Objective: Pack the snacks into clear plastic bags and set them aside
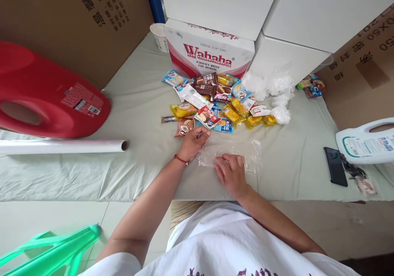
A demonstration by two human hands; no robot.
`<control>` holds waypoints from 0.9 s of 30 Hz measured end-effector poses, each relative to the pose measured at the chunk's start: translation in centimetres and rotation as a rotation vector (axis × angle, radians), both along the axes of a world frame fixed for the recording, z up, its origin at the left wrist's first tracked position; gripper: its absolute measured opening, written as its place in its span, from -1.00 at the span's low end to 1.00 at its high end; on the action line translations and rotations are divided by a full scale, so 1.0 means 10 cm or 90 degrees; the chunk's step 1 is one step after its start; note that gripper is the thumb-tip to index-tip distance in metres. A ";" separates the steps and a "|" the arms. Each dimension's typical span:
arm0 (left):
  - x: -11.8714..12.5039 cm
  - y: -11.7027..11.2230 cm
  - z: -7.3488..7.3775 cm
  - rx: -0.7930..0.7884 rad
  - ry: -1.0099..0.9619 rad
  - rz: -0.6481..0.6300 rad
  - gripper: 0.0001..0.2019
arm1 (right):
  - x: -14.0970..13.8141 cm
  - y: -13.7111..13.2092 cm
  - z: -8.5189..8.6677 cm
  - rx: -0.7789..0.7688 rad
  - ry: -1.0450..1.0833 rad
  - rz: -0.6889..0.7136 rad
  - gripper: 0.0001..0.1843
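Observation:
A clear plastic bag (pixel 253 155) lies crinkled on the cloth-covered table in front of me. My left hand (pixel 193 145), with a red cord on the wrist, is at the bag's left end, its fingers pinched together on the film. My right hand (pixel 232 174) rests on the lower middle of the bag, fingers slightly bent and apart. Just beyond my hands is a loose pile of wrapped snacks. A red snack packet (pixel 207 117) and a brown snack packet (pixel 185 126) are closest to my left fingertips.
Crumpled clear bags (pixel 271 85) sit right of the pile, before a Wahaha carton (pixel 209 54). On the left are a red jug (pixel 52 95) and a white roll (pixel 64 146). A phone (pixel 335 166), keys and a white jug (pixel 366 142) lie right. A green stool (pixel 58 249) stands below.

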State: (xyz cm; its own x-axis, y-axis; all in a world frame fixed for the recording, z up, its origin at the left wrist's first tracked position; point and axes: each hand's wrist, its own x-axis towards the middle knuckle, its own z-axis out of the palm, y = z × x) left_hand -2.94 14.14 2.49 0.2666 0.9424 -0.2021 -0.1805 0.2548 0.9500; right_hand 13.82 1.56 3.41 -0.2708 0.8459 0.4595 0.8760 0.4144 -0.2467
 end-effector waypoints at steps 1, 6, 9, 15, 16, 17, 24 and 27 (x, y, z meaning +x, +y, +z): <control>0.00 0.00 0.00 0.000 -0.002 0.000 -0.57 | -0.01 0.03 -0.01 -0.014 0.009 -0.003 -0.82; 0.01 -0.02 0.07 -0.049 -0.108 0.030 -0.50 | -0.06 0.09 0.08 -0.165 0.245 -0.001 -0.79; 0.00 -0.05 0.16 -0.118 -0.232 0.046 -0.40 | -0.07 0.13 0.15 -0.278 0.515 -0.093 -0.82; 0.03 -0.40 0.29 -0.101 -0.210 0.274 -0.45 | -0.05 0.22 0.36 -0.372 0.887 -0.240 -0.66; 0.07 -0.50 0.31 -0.100 -0.191 0.287 -0.46 | -0.07 0.22 0.38 -0.362 0.896 -0.242 -0.64; 0.11 -0.60 0.32 -0.102 -0.172 0.280 -0.47 | -0.10 0.21 0.39 -0.354 0.898 -0.238 -0.64; 0.34 -0.81 0.31 -0.160 -0.165 0.305 -0.64 | -0.23 0.12 0.42 -0.395 0.920 -0.173 -0.65; 0.19 -0.70 0.27 -0.164 -0.135 0.378 -0.65 | -0.02 0.11 0.51 -0.397 0.942 -0.194 -0.64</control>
State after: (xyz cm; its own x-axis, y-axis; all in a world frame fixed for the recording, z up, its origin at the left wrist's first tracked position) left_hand -1.00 7.18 5.19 -0.2222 0.8698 -0.4406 -0.5350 0.2690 0.8009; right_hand 13.60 2.64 8.49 0.2713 0.9261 -0.2621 -0.2373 -0.1996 -0.9507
